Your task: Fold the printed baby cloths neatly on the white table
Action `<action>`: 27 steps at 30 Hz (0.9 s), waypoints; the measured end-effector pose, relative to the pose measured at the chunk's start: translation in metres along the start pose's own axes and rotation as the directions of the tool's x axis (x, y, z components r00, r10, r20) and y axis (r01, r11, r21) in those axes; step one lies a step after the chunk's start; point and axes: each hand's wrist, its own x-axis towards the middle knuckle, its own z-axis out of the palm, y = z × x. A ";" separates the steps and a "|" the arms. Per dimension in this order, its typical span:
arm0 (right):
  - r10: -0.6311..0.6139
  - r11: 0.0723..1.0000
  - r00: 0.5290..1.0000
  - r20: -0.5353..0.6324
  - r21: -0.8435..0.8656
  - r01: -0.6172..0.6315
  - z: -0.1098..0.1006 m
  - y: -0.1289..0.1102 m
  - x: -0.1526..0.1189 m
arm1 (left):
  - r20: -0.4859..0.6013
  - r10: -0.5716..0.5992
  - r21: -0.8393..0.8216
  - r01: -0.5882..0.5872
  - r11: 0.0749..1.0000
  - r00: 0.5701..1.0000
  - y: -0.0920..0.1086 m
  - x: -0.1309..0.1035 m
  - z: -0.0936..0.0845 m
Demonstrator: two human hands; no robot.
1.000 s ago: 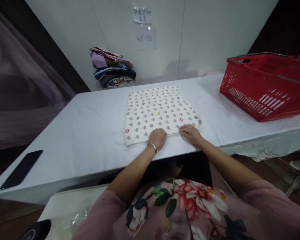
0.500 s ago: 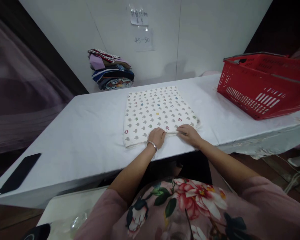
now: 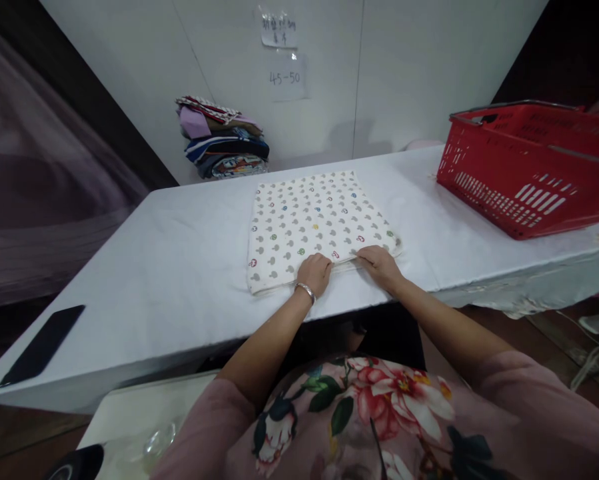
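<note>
A cream cloth (image 3: 309, 223) printed with small grey and coloured mushrooms lies folded in layers on the white-covered table (image 3: 179, 267). My left hand (image 3: 315, 273), with a bracelet at the wrist, grips the cloth's near edge around its middle. Further right along that same edge, my right hand (image 3: 380, 267) pinches the layers between thumb and fingers. Between the two hands the layered edge shows slightly parted. The fingertips of both hands are partly hidden.
A red plastic basket (image 3: 524, 167) stands at the table's right. Folded fabrics (image 3: 224, 140) are piled by the wall at the back left. A flat black object (image 3: 42, 347) rests at the left front corner. Paper signs (image 3: 286, 78) hang on the wall.
My right hand has shifted very slightly at the near edge, and the layers there sit a little differently. My left hand keeps its hold; the view has tilted slightly.
</note>
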 end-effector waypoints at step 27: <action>-0.005 1.000 0.999 0.049 0.008 0.004 0.004 0.005 0.001 | 0.117 0.101 0.130 -0.116 0.985 0.988 0.019 0.010 0.005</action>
